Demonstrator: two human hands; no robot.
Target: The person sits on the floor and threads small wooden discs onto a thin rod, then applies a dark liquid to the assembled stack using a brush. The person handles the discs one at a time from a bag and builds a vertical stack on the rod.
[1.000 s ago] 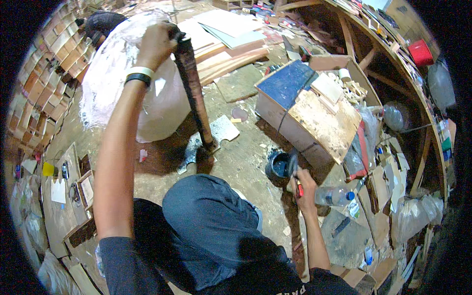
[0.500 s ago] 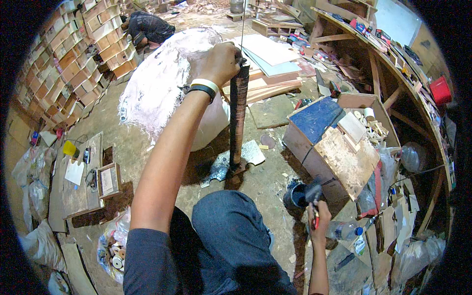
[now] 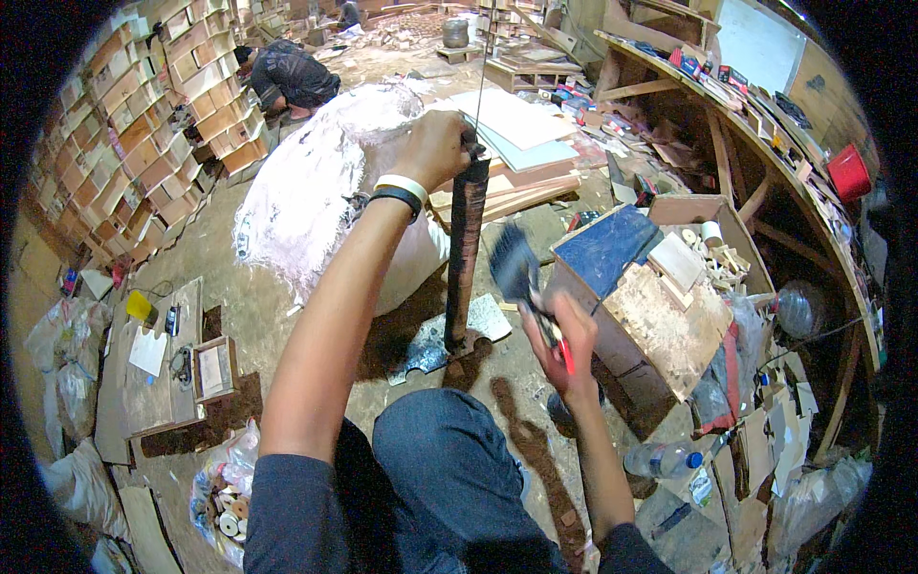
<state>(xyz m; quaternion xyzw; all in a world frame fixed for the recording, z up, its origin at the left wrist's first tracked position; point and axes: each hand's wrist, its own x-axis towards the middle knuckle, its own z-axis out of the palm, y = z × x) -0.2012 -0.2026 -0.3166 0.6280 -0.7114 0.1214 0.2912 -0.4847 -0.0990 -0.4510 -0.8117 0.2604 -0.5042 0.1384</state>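
A tall, narrow column (image 3: 467, 244), dark with brownish bands like stacked pieces, stands upright before me. A thin rod (image 3: 486, 67) rises from its top. My left hand (image 3: 435, 148) is closed at the column's upper end; its fingertips are partly hidden. In my right hand (image 3: 562, 344) is a wide paintbrush (image 3: 516, 263) with dark bristles and a red-and-black handle. Its bristles are raised to the right of the column, apart from it. A dark paint can (image 3: 561, 413) on the floor is mostly hidden by my right wrist. Under the column lies a paint-spattered sheet (image 3: 426, 354).
A large white sack (image 3: 306, 182) bulges behind my left arm. To the right stands a box (image 3: 607, 316) with boards and wood pieces on top, near a plastic bottle (image 3: 660, 459). A curved-looking workbench (image 3: 669, 86) runs along the right. Another person (image 3: 292, 77) crouches far left.
My right hand has lifted the paintbrush from beside the paint can up and left, toward the column. My left hand stays at the column's top. The view has shifted slightly.
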